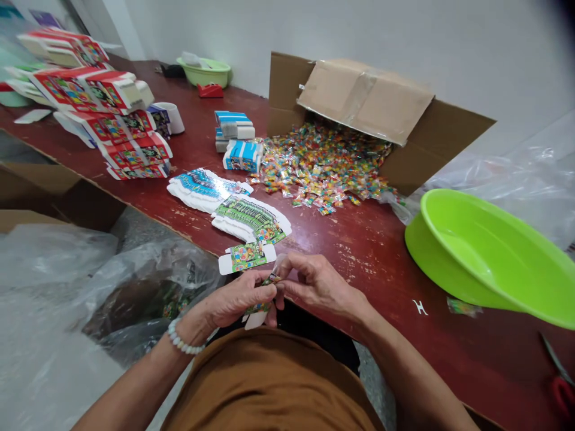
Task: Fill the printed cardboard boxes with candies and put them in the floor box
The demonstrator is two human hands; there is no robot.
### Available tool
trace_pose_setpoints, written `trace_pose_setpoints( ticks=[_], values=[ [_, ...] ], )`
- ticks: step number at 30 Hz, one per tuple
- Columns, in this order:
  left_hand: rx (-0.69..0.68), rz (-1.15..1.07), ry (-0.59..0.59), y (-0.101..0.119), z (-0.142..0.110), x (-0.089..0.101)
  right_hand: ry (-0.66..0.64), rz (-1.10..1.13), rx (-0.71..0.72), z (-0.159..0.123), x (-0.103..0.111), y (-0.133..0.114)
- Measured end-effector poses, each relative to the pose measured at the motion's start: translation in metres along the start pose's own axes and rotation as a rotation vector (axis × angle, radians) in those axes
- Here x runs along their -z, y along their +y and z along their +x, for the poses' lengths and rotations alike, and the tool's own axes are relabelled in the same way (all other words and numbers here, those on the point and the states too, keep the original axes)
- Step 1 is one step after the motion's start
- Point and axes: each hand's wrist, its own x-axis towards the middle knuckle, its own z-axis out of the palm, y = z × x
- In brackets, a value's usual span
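Observation:
Close to my body, my left hand (242, 296) is closed around a small green printed carton (258, 307), with a white flap sticking out at its lower end. Thumb and fingers of my right hand (317, 284) pinch the carton's upper end, where a pale flap shows; the fingers partly hide it. Just beyond my hands, a flat unfolded green carton (247, 256) lies at the table edge. Past it are a fanned row of flat green cartons (254, 216) and a fanned row of blue ones (206, 187).
A tipped cardboard box (363, 96) spills small wrapped candies (318, 164) over the red table (354, 239). Taped blue carton bundles (242, 155) and stacked red ones (135, 143) stand left. A green basin (489, 251) and scissors (557, 359) are right; a plastic-lined bag (148, 299) is below left.

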Motion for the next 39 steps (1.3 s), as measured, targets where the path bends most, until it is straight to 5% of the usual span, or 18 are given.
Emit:
trace_pose_setpoints(
  ticks=[5, 11, 21, 25, 29, 35, 39],
  values=[
    [0.110, 0.086, 0.027, 0.002, 0.001, -0.008, -0.067, 0.172, -0.058, 0.002, -0.007, 0.011],
    [-0.049, 0.064, 0.342, 0.006, 0.004, -0.020, 0.446, 0.242, -0.174, 0.006, -0.036, 0.022],
    [-0.324, 0.099, 0.706, -0.016, 0.003, -0.024, 0.509, 0.456, -0.271, 0.007, -0.042, 0.030],
    [-0.377, 0.067, 0.687, -0.018, 0.000, -0.029, 0.591, 0.693, -0.221, 0.008, -0.059, 0.030],
    [-0.330, 0.058, 0.637, -0.018, -0.001, -0.025, 0.605, 0.670, -0.203, 0.006, -0.064, 0.035],
    [-0.303, 0.213, 0.616, -0.014, 0.000, -0.019, 0.451, 0.895, -0.360, 0.004, -0.045, 0.038],
    [-0.317, 0.165, 0.663, -0.011, 0.002, -0.022, 0.382, 0.796, -0.277, 0.005, -0.040, 0.036]
  ],
)
